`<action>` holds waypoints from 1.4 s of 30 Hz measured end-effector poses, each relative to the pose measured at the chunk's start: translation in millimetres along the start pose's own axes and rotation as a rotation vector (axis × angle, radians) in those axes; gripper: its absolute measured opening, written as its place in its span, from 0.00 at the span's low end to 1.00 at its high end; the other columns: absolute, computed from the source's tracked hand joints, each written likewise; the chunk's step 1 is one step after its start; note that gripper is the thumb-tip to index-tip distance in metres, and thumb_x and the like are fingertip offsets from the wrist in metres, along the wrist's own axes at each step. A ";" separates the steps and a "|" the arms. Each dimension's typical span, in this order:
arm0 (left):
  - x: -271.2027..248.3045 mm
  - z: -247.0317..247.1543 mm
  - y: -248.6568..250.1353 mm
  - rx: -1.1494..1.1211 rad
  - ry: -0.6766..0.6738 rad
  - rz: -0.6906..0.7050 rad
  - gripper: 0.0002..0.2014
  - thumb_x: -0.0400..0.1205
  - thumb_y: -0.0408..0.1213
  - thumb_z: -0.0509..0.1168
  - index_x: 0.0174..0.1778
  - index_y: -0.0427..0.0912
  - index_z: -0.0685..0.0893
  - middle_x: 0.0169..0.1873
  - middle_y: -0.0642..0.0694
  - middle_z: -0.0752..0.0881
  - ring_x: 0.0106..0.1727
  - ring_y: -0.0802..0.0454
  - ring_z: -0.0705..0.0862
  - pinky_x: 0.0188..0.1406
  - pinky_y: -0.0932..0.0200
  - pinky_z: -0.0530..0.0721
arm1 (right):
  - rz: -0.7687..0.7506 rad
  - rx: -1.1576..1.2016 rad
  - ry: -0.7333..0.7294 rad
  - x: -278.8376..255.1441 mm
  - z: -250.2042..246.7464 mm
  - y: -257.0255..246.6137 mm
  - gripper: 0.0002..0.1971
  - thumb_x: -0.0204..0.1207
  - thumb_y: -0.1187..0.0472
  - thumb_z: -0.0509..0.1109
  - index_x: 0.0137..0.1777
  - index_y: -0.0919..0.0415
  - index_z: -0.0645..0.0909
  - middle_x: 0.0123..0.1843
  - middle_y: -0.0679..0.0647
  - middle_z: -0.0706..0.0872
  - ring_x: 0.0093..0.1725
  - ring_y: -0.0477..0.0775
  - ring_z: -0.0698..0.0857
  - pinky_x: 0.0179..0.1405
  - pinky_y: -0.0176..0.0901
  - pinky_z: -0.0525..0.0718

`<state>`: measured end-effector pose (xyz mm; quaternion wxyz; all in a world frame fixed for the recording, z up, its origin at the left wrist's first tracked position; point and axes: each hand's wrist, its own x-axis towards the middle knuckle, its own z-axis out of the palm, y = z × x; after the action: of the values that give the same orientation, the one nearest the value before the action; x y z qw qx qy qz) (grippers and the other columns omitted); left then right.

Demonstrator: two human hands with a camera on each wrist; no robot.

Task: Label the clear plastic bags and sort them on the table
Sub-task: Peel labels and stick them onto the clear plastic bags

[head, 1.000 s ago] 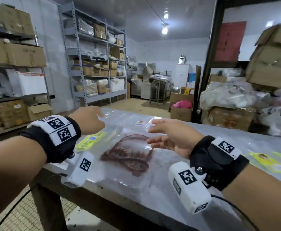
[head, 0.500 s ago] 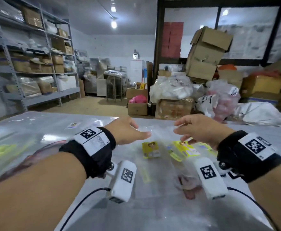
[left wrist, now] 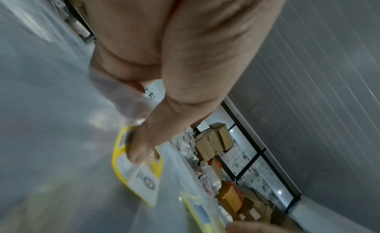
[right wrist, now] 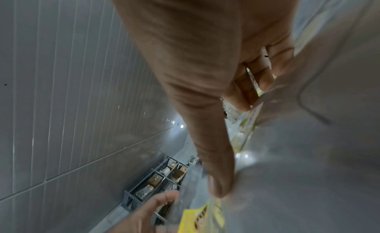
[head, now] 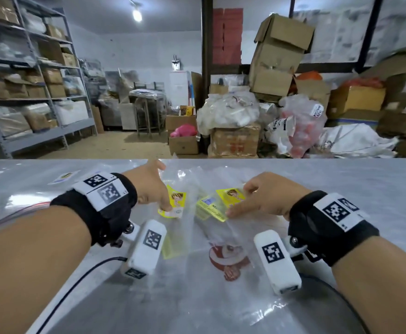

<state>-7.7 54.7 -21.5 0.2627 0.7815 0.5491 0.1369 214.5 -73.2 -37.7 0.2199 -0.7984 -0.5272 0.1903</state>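
- The left hand (head: 152,186) reaches forward over the table (head: 341,189), fingers extended and relaxed; its thumb tip (left wrist: 137,153) presses down on a yellow label (head: 173,204) that sits on a clear plastic bag (head: 187,186).
- In the left wrist view the thumb lies across the label's yellow border, with the label's white printed patch just past the thumb tip; the other fingers rest against crinkled clear plastic.
- The right hand (head: 262,197) lies just to the right of the left hand, fingers straight and spread, not curled round anything.
- Its thumb tip (right wrist: 220,187) and fingertips touch a second yellow label (head: 219,204), which lies between the two hands and carries a small blue patch at its left end.
- That label lies on another clear bag (head: 233,239) with a red printed figure, which spreads back from the right hand's fingers toward the person's wrists.
- A paler yellow strip (head: 174,247) shows through the plastic below the left hand, beside the white wrist camera (head: 147,247).
- Well to the left of the left hand a small sticker (head: 64,175) lies flat on more clear plastic.
- Beyond both hands, past the table's far edge, stand stacked cardboard boxes (head: 279,54), stuffed plastic sacks (head: 228,112) and grey metal shelving (head: 28,92).
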 end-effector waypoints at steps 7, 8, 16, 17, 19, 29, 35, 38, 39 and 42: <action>11.5 -22.4 4.8 -0.711 0.265 0.134 0.08 0.70 0.29 0.80 0.38 0.44 0.88 0.33 0.46 0.88 0.25 0.57 0.78 0.22 0.68 0.71 | 0.011 0.231 0.053 6.2 4.2 4.9 0.20 0.53 0.52 0.92 0.41 0.62 0.92 0.29 0.47 0.81 0.32 0.47 0.77 0.32 0.40 0.73; 12.2 -24.2 7.0 -0.861 0.264 0.153 0.06 0.75 0.29 0.77 0.40 0.44 0.89 0.36 0.46 0.90 0.28 0.58 0.82 0.25 0.69 0.75 | 0.014 0.280 0.070 7.8 3.4 6.4 0.18 0.54 0.53 0.91 0.38 0.63 0.92 0.27 0.47 0.79 0.30 0.48 0.76 0.33 0.40 0.72; 18.6 2.5 -4.3 -1.347 0.173 0.066 0.04 0.90 0.33 0.61 0.55 0.47 0.75 0.40 0.46 0.92 0.28 0.50 0.91 0.22 0.60 0.86 | -0.033 0.846 0.098 1.6 -19.1 6.7 0.18 0.73 0.43 0.78 0.55 0.54 0.87 0.45 0.51 0.85 0.32 0.50 0.84 0.24 0.36 0.79; 16.3 8.4 -6.3 -1.310 0.183 0.065 0.06 0.90 0.33 0.61 0.58 0.48 0.74 0.38 0.47 0.92 0.27 0.52 0.91 0.22 0.62 0.85 | -0.023 0.939 0.092 2.1 -18.6 5.5 0.21 0.71 0.41 0.79 0.57 0.54 0.86 0.43 0.50 0.84 0.30 0.50 0.82 0.24 0.37 0.78; 11.1 16.3 -9.2 -1.259 0.181 0.064 0.14 0.89 0.32 0.63 0.67 0.50 0.69 0.35 0.48 0.92 0.25 0.54 0.90 0.28 0.59 0.85 | -0.026 1.034 0.076 4.1 -15.0 0.6 0.30 0.58 0.36 0.84 0.56 0.53 0.88 0.44 0.51 0.86 0.37 0.54 0.82 0.38 0.44 0.80; -26.3 33.3 5.7 -1.024 -0.286 0.148 0.28 0.77 0.51 0.75 0.68 0.37 0.85 0.59 0.38 0.91 0.56 0.39 0.92 0.60 0.36 0.88 | -0.146 0.927 -0.062 -4.6 14.2 -14.5 0.21 0.83 0.59 0.71 0.75 0.63 0.77 0.53 0.52 0.87 0.46 0.49 0.85 0.47 0.40 0.81; -13.7 42.4 -2.3 -0.953 -0.182 0.068 0.21 0.82 0.19 0.66 0.71 0.32 0.79 0.56 0.34 0.91 0.46 0.43 0.91 0.36 0.56 0.89 | -0.063 0.526 0.333 3.1 5.9 3.8 0.09 0.80 0.69 0.71 0.56 0.57 0.88 0.51 0.54 0.90 0.41 0.49 0.84 0.38 0.36 0.80; -15.9 37.8 -1.2 -0.903 -0.232 0.077 0.16 0.82 0.17 0.60 0.63 0.32 0.83 0.45 0.38 0.92 0.35 0.49 0.90 0.32 0.62 0.86 | 0.089 0.297 0.275 8.8 6.7 11.3 0.11 0.72 0.68 0.78 0.53 0.57 0.88 0.47 0.55 0.90 0.43 0.53 0.85 0.45 0.43 0.84; -18.0 36.4 -0.2 -0.880 -0.242 0.080 0.16 0.82 0.18 0.59 0.62 0.34 0.84 0.44 0.38 0.91 0.34 0.50 0.89 0.31 0.62 0.84 | 0.116 0.258 0.233 8.4 7.7 11.2 0.13 0.70 0.66 0.81 0.54 0.57 0.88 0.46 0.54 0.89 0.42 0.53 0.85 0.44 0.42 0.82; -17.6 33.7 -2.3 -0.846 -0.230 0.057 0.14 0.82 0.19 0.60 0.59 0.35 0.84 0.43 0.38 0.90 0.35 0.47 0.86 0.34 0.60 0.78 | 0.110 0.249 0.206 4.1 7.4 9.3 0.24 0.65 0.58 0.87 0.57 0.68 0.87 0.42 0.53 0.86 0.41 0.51 0.81 0.43 0.40 0.77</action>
<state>1.1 30.2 -49.2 0.6151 0.6301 0.3902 0.2690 219.2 -71.5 -49.3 0.3594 -0.8080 -0.4295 0.1831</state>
